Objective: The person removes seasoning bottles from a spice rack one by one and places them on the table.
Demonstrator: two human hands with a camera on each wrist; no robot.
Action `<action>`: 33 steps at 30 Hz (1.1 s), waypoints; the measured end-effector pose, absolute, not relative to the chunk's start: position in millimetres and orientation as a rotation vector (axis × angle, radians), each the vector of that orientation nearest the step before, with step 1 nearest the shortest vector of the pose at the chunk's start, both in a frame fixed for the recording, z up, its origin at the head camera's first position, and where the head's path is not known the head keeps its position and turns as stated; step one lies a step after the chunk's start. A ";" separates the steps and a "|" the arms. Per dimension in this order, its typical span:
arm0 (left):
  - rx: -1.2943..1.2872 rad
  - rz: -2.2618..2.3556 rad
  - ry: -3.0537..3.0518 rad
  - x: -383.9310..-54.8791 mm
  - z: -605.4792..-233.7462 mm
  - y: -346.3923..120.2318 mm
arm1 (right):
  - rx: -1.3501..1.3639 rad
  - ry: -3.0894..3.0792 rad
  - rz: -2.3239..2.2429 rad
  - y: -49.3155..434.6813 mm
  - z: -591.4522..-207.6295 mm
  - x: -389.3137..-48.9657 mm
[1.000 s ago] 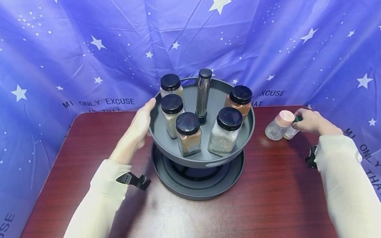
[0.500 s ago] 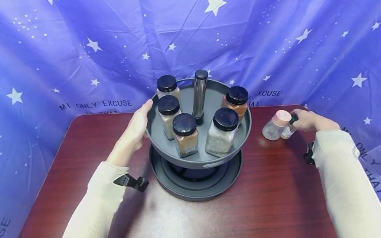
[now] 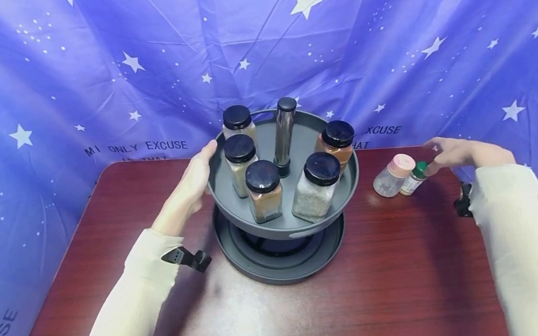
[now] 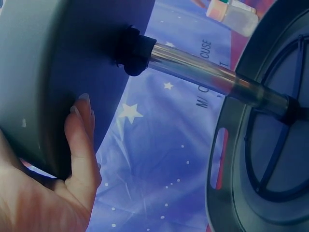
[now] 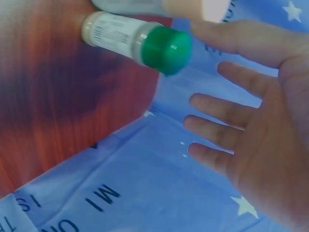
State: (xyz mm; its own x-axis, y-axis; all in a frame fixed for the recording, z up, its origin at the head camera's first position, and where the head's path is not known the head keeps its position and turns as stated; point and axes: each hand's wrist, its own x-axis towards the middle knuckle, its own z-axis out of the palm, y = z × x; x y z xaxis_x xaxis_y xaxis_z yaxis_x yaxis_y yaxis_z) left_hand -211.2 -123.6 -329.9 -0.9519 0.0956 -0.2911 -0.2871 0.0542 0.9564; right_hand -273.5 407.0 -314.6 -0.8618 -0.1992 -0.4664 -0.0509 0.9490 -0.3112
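Observation:
My left hand (image 3: 194, 178) grips the left rim of a grey two-tier turntable rack's upper tray (image 3: 289, 128), its thumb at the rim and fingers curled beneath, as the left wrist view shows. Several black-lidded spice jars stand on this tray, among them a jar of pale grains (image 3: 313, 196) at the front. Just right of a small green-capped bottle (image 3: 413, 180) is my right hand (image 3: 467, 151), fingers spread and holding nothing. In the right wrist view the green cap (image 5: 166, 50) is apart from the fingers. Beside that bottle stands a clear shaker with a pink lid (image 3: 391, 178).
The rack's lower tray (image 3: 283, 269) rests on the reddish wooden table (image 3: 397, 285), joined to the upper one by a metal post (image 4: 193, 67). A blue star-printed curtain (image 3: 165, 48) hangs close behind the table and along both sides.
My right hand has let go of the green-capped bottle and moved off to the right, leaving it standing beside the pink-lidded shaker. The left hand keeps its grip on the tray.

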 end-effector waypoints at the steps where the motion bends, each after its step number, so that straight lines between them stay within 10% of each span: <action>1: -0.194 1.976 2.060 -211.1 -329.7 -123.5 | -0.180 2.591 -0.387 408.3 -311.6 -274.5; 33: -0.192 1.964 2.076 -210.3 -328.1 -123.6 | -0.395 2.619 -0.366 341.5 -211.2 -268.9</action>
